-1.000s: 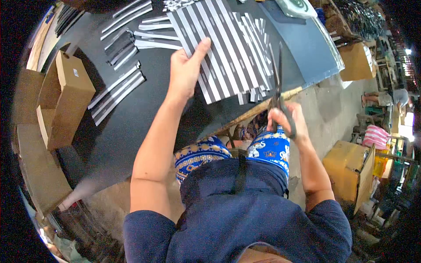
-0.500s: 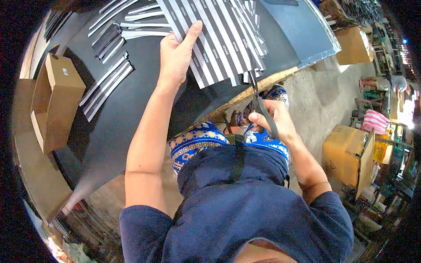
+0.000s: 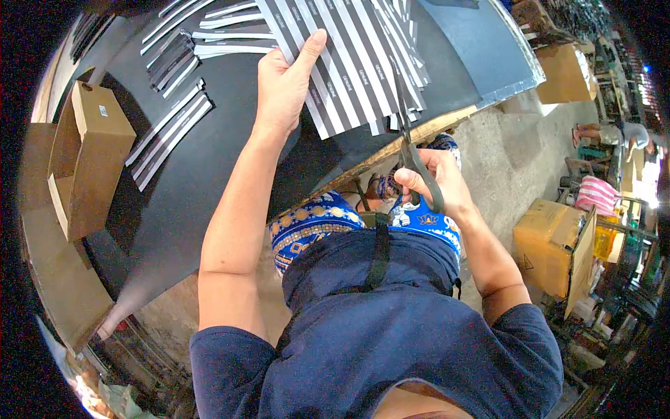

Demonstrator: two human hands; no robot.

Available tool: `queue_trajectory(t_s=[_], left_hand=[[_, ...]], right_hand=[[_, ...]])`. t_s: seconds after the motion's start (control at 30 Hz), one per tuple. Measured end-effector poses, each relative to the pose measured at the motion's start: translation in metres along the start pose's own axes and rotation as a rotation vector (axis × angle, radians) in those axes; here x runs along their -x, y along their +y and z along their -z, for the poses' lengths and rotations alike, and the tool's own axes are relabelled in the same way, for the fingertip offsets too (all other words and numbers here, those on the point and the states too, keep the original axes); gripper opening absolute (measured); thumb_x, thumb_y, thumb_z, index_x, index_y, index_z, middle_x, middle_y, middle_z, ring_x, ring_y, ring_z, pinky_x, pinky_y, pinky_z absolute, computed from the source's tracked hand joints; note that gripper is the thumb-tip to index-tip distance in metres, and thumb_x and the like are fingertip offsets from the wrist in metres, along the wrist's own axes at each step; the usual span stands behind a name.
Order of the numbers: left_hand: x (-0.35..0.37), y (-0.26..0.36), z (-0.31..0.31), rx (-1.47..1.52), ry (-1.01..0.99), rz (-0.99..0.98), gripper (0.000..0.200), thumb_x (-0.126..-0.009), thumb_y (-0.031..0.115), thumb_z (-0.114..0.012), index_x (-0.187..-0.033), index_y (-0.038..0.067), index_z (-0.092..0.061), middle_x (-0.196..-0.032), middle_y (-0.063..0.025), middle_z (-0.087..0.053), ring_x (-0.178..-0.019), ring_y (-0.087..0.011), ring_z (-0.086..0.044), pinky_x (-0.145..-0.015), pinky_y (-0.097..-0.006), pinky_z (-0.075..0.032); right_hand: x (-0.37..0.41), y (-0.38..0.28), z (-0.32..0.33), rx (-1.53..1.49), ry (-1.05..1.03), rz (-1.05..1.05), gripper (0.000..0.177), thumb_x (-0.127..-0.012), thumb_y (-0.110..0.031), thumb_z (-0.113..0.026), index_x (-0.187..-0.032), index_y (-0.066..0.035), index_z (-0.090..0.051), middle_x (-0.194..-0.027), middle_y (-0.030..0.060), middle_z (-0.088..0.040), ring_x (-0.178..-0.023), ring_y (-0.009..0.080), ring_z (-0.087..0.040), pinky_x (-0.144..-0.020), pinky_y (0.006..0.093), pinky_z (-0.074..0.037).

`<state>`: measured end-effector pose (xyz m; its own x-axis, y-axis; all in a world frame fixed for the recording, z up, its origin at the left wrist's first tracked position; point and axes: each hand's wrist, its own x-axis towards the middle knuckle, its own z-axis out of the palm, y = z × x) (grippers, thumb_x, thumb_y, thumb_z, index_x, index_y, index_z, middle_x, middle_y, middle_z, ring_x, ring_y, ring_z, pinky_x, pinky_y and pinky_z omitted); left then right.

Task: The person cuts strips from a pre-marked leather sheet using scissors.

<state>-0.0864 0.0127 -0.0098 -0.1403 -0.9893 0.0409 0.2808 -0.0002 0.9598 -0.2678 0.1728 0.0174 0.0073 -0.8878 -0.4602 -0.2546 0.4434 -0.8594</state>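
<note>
My left hand point(image 3: 287, 87) grips the left side of a black-and-white striped sheet point(image 3: 345, 73) printed with small lettering, thumb on top. In my right hand point(image 3: 441, 183) is a pair of dark scissors point(image 3: 406, 140), fingers through the handles. The blades point up at the sheet's right edge, along a stripe. Under and beyond that edge lie loose striped strips point(image 3: 412, 56). Left of the sheet, bundles of cut strips point(image 3: 171, 143) rest on the black table point(image 3: 209, 164).
An open cardboard box point(image 3: 105, 153) stands at the table's left. A blue-grey sheet point(image 3: 481, 52) covers the right end, by the wooden edge. On the floor to the right are a cardboard carton point(image 3: 548, 244) and a pink striped cloth point(image 3: 597, 194). Another person point(image 3: 614, 135) is farther off.
The scissors have shifted slightly upward along the sheet's right edge, and the blades look a little more apart. My left hand and the sheet have moved slightly to the right.
</note>
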Motion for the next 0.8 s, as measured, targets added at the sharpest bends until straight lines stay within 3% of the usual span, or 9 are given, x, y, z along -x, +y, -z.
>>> queue_trajectory(t_s=[0.47,0.8], left_hand=[[0.0008,0.0017,-0.0002,0.027,-0.008,0.013,0.028,-0.082,0.024,-0.063,-0.092,-0.002,-0.062,-0.084,-0.0057,-0.063,-0.072,-0.0077,-0.057,-0.065,-0.0223,-0.046],[0.001,0.0022,-0.002,0.059,-0.002,0.016,0.028,-0.082,0.023,-0.063,-0.093,-0.002,-0.062,-0.086,-0.0056,-0.063,-0.074,-0.008,-0.057,-0.066,-0.0227,-0.046]], right_hand=[[-0.0028,0.0042,0.0,0.021,0.024,0.041,0.035,-0.072,-0.031,-0.072,-0.066,0.0,-0.058,-0.054,0.0031,-0.054,-0.049,0.011,-0.058,-0.044,0.0231,-0.043],[-0.0019,-0.001,-0.0006,0.018,0.016,0.026,0.036,-0.072,-0.032,-0.072,-0.067,0.001,-0.058,-0.057,0.0068,-0.058,-0.051,0.0134,-0.06,-0.046,0.0239,-0.046]])
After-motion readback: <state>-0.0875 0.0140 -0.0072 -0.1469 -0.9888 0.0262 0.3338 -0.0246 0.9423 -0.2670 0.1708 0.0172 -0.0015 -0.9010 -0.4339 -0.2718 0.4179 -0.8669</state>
